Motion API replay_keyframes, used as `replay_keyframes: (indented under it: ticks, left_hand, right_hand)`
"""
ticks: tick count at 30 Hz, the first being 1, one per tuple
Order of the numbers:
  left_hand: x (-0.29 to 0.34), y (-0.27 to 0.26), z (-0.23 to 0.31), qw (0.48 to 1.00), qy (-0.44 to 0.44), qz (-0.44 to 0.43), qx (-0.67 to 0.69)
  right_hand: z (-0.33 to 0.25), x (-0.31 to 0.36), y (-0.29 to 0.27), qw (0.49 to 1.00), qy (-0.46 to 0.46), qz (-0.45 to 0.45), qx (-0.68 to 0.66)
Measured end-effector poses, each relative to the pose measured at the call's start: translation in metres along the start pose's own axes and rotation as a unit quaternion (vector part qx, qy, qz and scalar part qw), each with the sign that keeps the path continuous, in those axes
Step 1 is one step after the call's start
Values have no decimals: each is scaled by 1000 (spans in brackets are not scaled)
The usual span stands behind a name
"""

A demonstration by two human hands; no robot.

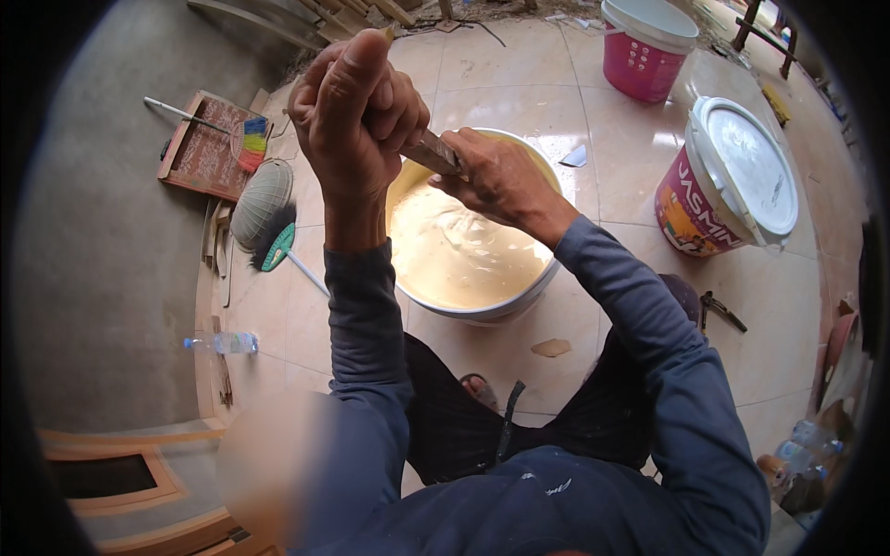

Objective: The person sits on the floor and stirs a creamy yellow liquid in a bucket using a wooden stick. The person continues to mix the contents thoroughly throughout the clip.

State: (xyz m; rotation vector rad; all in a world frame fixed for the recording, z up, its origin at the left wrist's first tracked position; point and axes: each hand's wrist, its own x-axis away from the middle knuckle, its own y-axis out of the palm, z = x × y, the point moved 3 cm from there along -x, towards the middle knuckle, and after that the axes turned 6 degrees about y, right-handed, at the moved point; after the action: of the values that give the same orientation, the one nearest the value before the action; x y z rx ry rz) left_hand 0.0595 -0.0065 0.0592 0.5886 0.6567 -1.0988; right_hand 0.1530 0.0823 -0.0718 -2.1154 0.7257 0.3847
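Stick (pixel 432 154), 1: above the far part of the bucket (pixel 491 316), long axis slanting far-left to near-right. Left hand (pixel 357 116): closed around its far-left end. Right hand (pixel 501 178): gripping its near-right end, nearer the pale yellow mixture (pixel 473 255). Stick's lower tip: hidden.

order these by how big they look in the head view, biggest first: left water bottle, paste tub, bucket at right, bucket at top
1. Paste tub
2. Bucket at right
3. Bucket at top, farther off
4. Left water bottle
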Motion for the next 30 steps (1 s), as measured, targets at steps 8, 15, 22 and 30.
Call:
replay_keyframes:
  ticks: [8, 15, 22, 30]
  left_hand:
    - [-10, -17, -26, 990, -121, 40, 66]
    - [-9, -22, -11, 986, -158, 59, -11]
    - [-2, -25, 1, 980, -138, 137, -49]
    - [3, -30, -20, 993, -71, 79, 53]
  right_hand:
    - [4, 10, -1, 999, 9, -43, 7]
    - [-17, 14, 15, 985, 66, -136, -82]
    - [-37, 4, 36, 961, 95, -169, -198]
    - [-3, -4, 36, 996, 1, -10, -86]
